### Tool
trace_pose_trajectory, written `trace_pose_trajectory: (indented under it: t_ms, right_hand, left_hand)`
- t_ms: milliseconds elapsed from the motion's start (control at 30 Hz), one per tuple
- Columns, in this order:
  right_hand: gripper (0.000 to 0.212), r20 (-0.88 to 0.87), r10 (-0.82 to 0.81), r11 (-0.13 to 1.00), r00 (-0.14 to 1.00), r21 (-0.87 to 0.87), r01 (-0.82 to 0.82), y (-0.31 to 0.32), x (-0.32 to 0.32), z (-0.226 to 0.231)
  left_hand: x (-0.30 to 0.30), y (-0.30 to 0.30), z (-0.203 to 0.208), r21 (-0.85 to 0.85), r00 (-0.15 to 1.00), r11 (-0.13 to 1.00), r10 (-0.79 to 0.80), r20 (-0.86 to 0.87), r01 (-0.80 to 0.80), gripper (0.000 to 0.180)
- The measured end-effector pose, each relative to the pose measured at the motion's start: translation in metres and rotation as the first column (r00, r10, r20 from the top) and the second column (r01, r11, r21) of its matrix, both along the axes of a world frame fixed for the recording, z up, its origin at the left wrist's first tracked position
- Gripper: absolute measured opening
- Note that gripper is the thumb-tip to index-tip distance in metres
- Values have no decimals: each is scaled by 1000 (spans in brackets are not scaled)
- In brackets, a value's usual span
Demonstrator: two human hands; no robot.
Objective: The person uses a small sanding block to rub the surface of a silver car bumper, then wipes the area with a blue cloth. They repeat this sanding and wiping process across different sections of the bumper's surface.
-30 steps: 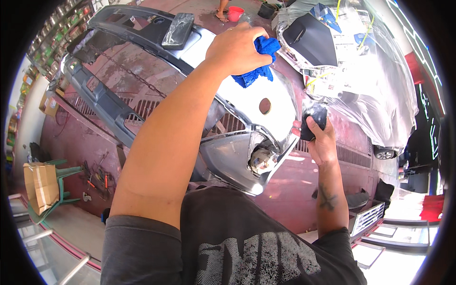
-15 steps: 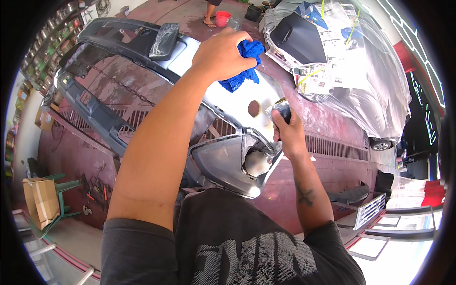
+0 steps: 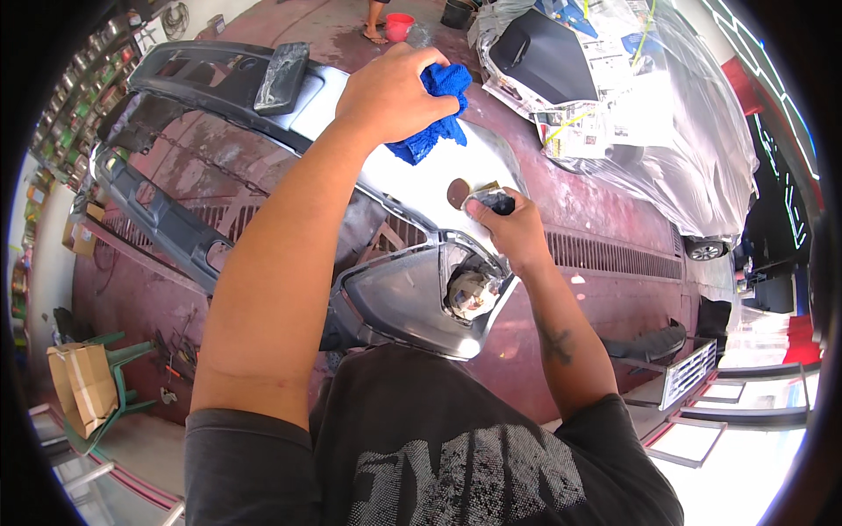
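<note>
Across the middle lies a large car bumper [image 3: 412,184], its upper face smooth and white and its other parts dark grey. My left hand [image 3: 390,95] is closed round a crumpled blue cloth [image 3: 448,81], which hangs down onto the white surface. Lower and to the right, my right hand [image 3: 516,230] grips a small dark sanding block [image 3: 496,202] with a brownish edge like sandpaper. That block rests at the white face, close beside a round hole [image 3: 458,193]. Below it, an opening in the bumper end shows crumpled pale material [image 3: 474,294].
At upper right stands a car under plastic sheeting [image 3: 667,149], with newspaper and a dark panel [image 3: 544,61] at its front. A floor drain grate [image 3: 614,259] runs behind my right arm. A green chair [image 3: 123,368] with a cardboard box is at left; a red bucket [image 3: 399,27] sits beyond.
My right hand has slid the sanding block leftward, closer to the round hole. The left hand and cloth keep about the same place on the bumper while the view shifts slightly.
</note>
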State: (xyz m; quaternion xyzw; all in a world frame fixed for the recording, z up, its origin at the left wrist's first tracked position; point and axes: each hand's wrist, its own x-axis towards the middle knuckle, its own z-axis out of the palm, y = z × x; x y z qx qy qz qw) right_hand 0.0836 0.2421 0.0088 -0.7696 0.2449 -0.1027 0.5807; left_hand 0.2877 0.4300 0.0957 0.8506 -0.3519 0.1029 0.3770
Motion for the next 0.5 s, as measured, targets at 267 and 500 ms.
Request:
trace_pose_trajectory:
  t_ms: [267,500]
  right_hand:
    - [40,60,222,921,973,-342,-189,-30,36,22]
    - [47,1,150,961,989,-234,-146,-37,15,9]
  left_hand:
    - [-3,0,7,35,999,999,17,-33,-16,57]
    - [-6,-8,6,44,1000,999,27,2,-27,62]
